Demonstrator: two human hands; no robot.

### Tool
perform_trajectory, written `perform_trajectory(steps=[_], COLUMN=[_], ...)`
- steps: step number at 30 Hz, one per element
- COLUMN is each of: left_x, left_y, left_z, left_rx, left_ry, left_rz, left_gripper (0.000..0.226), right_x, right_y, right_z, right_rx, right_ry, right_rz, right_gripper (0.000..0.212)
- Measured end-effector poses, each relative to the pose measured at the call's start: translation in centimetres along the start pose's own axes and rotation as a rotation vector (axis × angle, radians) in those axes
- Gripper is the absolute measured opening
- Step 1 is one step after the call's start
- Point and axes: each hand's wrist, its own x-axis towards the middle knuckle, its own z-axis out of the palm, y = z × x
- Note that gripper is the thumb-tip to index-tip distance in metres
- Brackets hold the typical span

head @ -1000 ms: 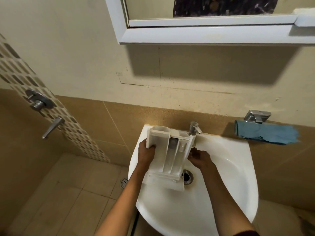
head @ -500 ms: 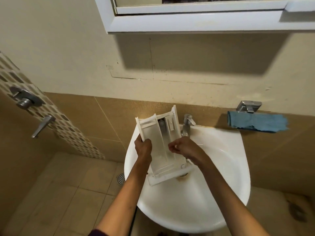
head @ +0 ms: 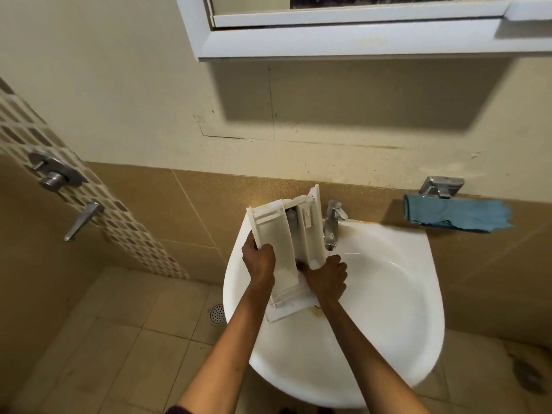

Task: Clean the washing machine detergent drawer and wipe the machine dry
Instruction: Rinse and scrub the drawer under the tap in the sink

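Detergent drawer [head: 286,249] stands tilted in the left part of the sink [head: 388,309], lower end in the basin, upper end leaning over the rear rim just left of the faucet [head: 331,225]. Left hand [head: 259,261] grips its left edge; right hand [head: 327,277] holds its right side, below the spout. Cloth [head: 457,216] hangs from a wall bracket [head: 442,186] right of the faucet, cabinet [head: 343,40] is mounted above, floor drain [head: 217,313] lies left of the sink.
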Motion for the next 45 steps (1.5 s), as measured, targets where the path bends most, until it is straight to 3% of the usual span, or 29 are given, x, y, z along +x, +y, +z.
perform_trajectory(steps=[5,7,12,16,17,19,21,24,33,38,42,45], left_x=[-0.2,-0.1,-0.3,-0.2,-0.1,0.4,1.0,1.2,1.7,2.3,2.4,2.1], left_y=[-0.5,-0.6,-0.1,-0.2,-0.1,-0.1,-0.2,-0.4,-0.8,-1.2,-1.7,-1.7], left_z=[-0.5,-0.6,-0.2,-0.6,-0.7,-1.0,-1.1,-1.4,-1.5,-1.4,-0.9,-0.6], left_rx=[0.004,0.026,0.072,0.101,0.088,0.042,-0.009,-0.066,-0.067,-0.084,-0.063,-0.059], left_ry=[0.042,0.047,-0.008,-0.003,0.006,0.035,0.060,0.066,0.078,0.096,0.087,0.098], left_rz=[0.016,0.037,0.127,0.196,0.192,0.154,0.113,0.104,0.121,0.090,0.080,0.062], left_gripper=[0.048,0.044,0.046,0.046,0.046,0.046,0.043,0.034,0.022,0.024,0.037,0.037], right_x=[2.1,2.2,1.5,2.5,2.9,4.0,4.9,5.1,6.4,5.7,3.7,5.3], right_y=[0.7,1.1,1.8,2.7,3.2,4.0,4.3,3.2,1.0,0.9,-0.6,-0.3], right_z=[-1.1,-1.1,-0.2,-2.5,-3.3,-4.0,-4.0,-4.0,-2.7,-3.4,-5.0,-4.6], right_rx=[0.034,0.076,0.102,0.125,0.156,0.318,0.697,1.183,1.408,1.141,0.778,0.298], right_ry=[-0.370,-0.384,-0.213,-0.459,-0.470,-0.327,-0.236,-0.332,-0.305,-0.442,-0.605,-0.460], right_rz=[0.022,-0.003,-0.166,-0.310,-0.254,-0.098,0.146,0.461,0.622,0.588,0.323,0.137], right_gripper=[0.074,0.072,0.075,0.043,0.036,0.028,0.027,0.022,0.036,0.034,0.025,0.022])
